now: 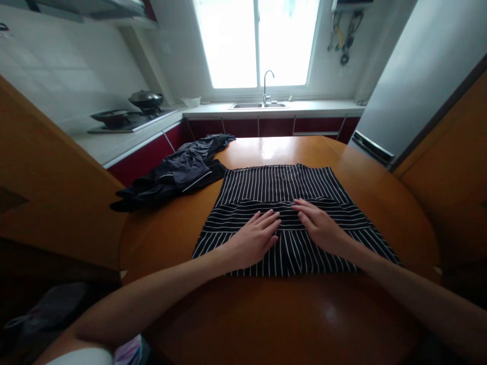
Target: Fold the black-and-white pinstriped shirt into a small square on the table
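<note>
Head view: black garment with white stripes (291,225) lies spread on the middle of the wooden table (388,203), in front of me, a crosswise-striped band over its middle. My left hand (254,241) palm down at its left, fingers extended, grasping nothing; my right hand (319,228) likewise at its right, gap between the two. Palm contact hidden. Dark clothes (190,167) heaped at the table's far left, near the garment's corner. Far side: sink (247,106), faucet (265,83), bright window (232,45)

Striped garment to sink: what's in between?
Head view shows tabletop, then red cabinet fronts and the white counter, between the striped garment and the sink.
</note>
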The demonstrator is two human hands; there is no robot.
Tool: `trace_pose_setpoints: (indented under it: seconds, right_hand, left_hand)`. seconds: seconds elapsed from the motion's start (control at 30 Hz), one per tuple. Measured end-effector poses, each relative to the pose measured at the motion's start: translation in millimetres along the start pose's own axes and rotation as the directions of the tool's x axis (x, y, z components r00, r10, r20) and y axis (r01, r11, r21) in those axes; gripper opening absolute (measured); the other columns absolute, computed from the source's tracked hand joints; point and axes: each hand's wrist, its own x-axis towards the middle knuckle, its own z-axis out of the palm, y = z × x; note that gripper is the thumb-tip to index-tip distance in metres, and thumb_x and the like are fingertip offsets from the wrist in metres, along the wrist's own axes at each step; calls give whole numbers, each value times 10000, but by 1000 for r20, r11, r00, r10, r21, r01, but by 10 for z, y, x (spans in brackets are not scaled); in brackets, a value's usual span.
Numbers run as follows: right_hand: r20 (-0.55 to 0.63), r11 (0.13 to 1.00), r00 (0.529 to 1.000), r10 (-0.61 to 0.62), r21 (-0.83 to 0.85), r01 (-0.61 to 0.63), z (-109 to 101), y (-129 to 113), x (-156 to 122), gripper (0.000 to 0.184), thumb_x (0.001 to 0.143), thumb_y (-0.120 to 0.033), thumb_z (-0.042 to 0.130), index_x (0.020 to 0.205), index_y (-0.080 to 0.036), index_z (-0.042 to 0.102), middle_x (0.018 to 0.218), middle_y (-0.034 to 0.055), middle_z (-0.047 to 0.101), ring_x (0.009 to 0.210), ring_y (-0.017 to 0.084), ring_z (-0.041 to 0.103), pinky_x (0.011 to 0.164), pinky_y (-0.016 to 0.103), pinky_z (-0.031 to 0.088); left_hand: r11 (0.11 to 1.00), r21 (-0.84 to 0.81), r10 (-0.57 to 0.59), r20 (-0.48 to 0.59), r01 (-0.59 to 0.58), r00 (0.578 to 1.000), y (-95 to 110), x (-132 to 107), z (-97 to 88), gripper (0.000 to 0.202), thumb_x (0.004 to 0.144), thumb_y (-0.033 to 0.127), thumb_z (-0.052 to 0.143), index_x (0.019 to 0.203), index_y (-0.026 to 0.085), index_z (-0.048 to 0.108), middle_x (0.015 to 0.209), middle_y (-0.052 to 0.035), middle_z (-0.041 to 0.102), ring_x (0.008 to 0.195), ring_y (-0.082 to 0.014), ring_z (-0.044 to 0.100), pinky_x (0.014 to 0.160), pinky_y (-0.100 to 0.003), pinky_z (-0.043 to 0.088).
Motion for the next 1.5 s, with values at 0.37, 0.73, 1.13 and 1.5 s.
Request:
trace_pose_setpoints:
  seconds: [0.37, 0.73, 1.13, 1.5]
  right_hand:
    - [126, 944, 989, -72, -312, 109, 388, 207, 87, 562, 1039, -336, 385, 1590, -224, 375, 1691, 102, 220, 1573, 287, 122, 1251, 583, 141]
    - [139, 935, 990, -30, -347, 77, 388, 223, 115, 575, 1047, -374, 369, 1603, -228, 349, 1699, 100, 197, 1576, 289, 94, 1253, 571, 130]
    - [479, 979, 861, -172, -14, 204, -217, 124, -19, 888, 884, -559, 717, 1619, -393, 248, 1722, 38, 41, 1570, 345, -30, 1234, 650, 49]
    - [490, 984, 860, -141, -30, 178, -142, 129, -47, 1156, 767, -549, 829, 1648, -342, 110, 1715, 100, -30, 1560, 369, -78, 1220, 661, 8]
  left_hand:
    - [970, -58, 237, 24, -235, 971, 290, -13, 18, 329, 1007, 210, 547, 1329, 202, 615, 1402, -119, 586, 1376, -267, 495, 1174, -439, 409]
    - [891, 161, 434, -22, -426, 900, 217, 99, -108, 224, 1024, 168, 531, 1185, 234, 672, 1195, -73, 666, 1127, -215, 612, 1009, -392, 485]
    - [983, -104, 119, -269, -152, 956, 243, 101, 38, 231, 1047, 210, 402, 1074, 176, 629, 994, -83, 658, 914, -193, 605, 843, -345, 513]
    - [979, -118, 154, -120, -168, 981, 238, 49, 122, 266, 1037, 275, 498, 1195, 212, 702, 1180, -88, 673, 1126, -226, 602, 1011, -395, 479]
